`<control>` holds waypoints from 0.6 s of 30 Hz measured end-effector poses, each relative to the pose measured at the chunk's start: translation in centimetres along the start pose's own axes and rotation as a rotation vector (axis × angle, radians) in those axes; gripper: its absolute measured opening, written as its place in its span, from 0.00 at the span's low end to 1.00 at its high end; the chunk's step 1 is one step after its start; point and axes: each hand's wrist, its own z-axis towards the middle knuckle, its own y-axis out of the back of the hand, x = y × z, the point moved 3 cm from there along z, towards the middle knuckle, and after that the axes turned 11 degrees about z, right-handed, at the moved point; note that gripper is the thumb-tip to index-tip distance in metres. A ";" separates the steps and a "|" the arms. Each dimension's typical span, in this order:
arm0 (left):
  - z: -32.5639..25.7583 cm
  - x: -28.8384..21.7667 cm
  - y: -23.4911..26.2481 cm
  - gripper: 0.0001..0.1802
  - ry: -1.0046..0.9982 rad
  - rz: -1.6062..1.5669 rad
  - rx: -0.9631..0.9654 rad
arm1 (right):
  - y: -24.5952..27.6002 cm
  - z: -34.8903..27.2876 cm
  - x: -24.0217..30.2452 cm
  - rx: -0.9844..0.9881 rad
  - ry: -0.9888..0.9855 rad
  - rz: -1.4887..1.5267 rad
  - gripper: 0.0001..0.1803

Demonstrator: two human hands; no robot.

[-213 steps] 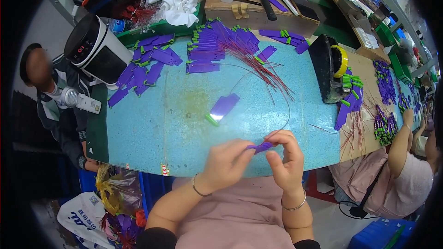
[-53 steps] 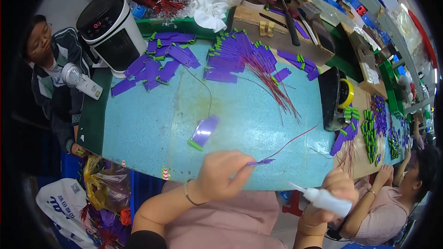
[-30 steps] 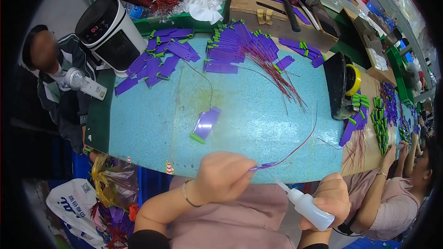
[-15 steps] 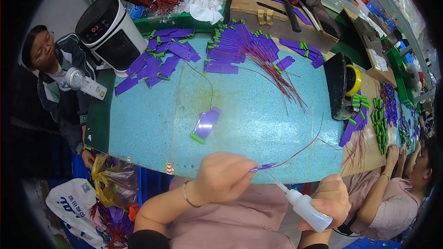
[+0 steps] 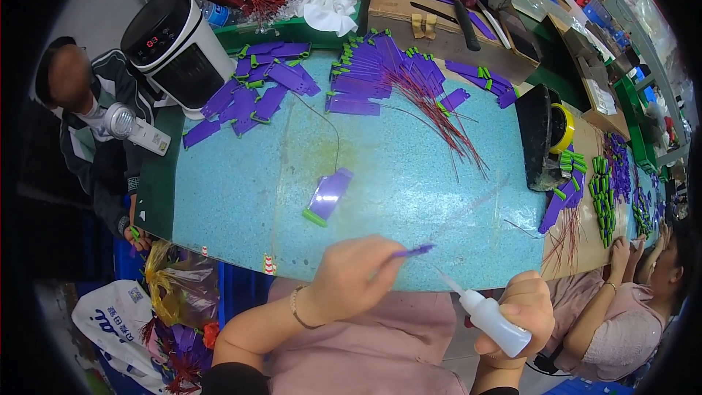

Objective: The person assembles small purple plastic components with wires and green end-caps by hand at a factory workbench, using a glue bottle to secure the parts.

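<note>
My left hand pinches a small purple strip with a thin red wire running up and right from it over the teal tabletop. My right hand grips a small white squeeze bottle; its fine nozzle points up-left, its tip close below the strip's end. A single purple tag with a green end lies on the table just beyond my left hand.
Heaps of purple tags with red wires lie at the table's far side. A white and black appliance stands far left. A black tape holder with a yellow roll stands right. One person sits at left, another at right.
Since about seven seconds ago my right hand left the strip and came back with the squeeze bottle. In the last second its nozzle moved up toward the strip; the left hand barely moved.
</note>
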 end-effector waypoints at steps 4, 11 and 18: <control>-0.5 0.9 -0.8 0.07 0.537 -0.503 0.191 | -0.2 -0.6 -0.9 0.012 -0.021 -0.043 0.30; -1.0 0.7 -1.0 0.09 0.723 -0.744 0.277 | -0.6 -0.6 -0.9 0.071 -0.020 -0.105 0.30; -1.0 0.6 -1.0 0.09 0.714 -0.739 0.285 | -0.5 -0.4 -1.1 0.138 0.004 -0.085 0.29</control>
